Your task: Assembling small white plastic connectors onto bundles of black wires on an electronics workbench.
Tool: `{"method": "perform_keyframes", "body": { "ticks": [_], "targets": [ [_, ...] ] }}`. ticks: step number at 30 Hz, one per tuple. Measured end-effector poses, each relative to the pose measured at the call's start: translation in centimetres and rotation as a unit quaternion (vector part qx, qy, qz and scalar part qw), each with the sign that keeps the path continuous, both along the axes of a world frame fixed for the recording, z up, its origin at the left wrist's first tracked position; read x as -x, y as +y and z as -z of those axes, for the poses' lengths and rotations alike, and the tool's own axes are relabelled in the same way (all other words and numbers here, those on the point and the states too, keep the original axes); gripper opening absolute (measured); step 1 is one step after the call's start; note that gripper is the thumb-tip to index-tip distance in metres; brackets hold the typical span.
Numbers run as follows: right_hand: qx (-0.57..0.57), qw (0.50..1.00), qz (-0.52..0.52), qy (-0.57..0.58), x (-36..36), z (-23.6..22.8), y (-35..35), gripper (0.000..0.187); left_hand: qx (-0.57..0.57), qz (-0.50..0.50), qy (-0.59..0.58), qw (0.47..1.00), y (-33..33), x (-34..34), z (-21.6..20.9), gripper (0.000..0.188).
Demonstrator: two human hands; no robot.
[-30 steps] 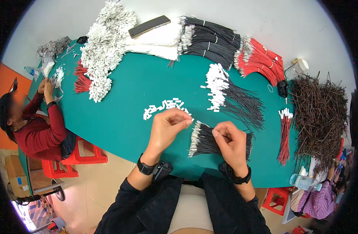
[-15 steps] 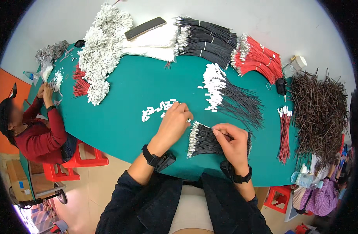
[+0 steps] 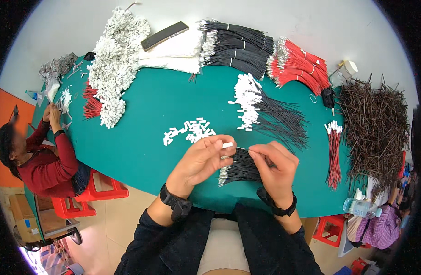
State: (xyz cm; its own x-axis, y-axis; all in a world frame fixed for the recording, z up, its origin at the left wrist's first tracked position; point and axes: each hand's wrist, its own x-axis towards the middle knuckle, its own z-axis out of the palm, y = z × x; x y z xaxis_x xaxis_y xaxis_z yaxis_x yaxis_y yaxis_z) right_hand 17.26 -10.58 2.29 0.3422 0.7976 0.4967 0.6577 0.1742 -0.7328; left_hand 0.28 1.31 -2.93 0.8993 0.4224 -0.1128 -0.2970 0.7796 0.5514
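Observation:
Between the thumb and forefinger of my left hand (image 3: 199,162) is a small white connector housing (image 3: 227,145), one end pointing right. My right hand (image 3: 277,167) pinches a black wire near its metal tip (image 3: 241,148), which points left toward the housing; a small gap shows between the two. Under both hands lies a bundle of black wires (image 3: 241,172) with bare metal terminals at its left end. Just beyond my left hand is a loose scatter of white housings (image 3: 196,130). Farther off, a spread of black wires (image 3: 284,117) has white housings on its left ends.
Bundled black wires (image 3: 242,48), bundled red wires (image 3: 300,66) and a white heap (image 3: 114,68) line the back of the green table (image 3: 146,114). At right are red-black wires (image 3: 333,158), a brown heap (image 3: 374,130) and a bottle (image 3: 361,207). A co-worker (image 3: 41,156) sits at left.
My left hand has turned palm up and come away from the loose housings, now showing one in its fingers. My right hand has raised a wire's tip toward it.

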Motion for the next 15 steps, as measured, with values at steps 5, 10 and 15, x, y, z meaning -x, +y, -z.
{"method": "perform_keyframes", "body": {
  "ticks": [5,10,15],
  "targets": [
    [-0.027,0.999,-0.023,-0.028,-0.17,-0.28,0.21,0.016,0.023,0.006,-0.01,1.0,-0.35,-0.27,-0.27,0.038],
    [-0.041,0.998,-0.02,-0.049,-0.26,-0.4,0.02,0.017,0.039,0.011,-0.009,0.999,-0.56,-0.34,-0.07,0.038],
    [-0.04,0.997,-0.019,-0.065,-0.24,-0.57,-0.01,0.017,0.036,0.016,-0.017,0.999,-0.5,-0.27,0.12,0.039]
  ]
}}
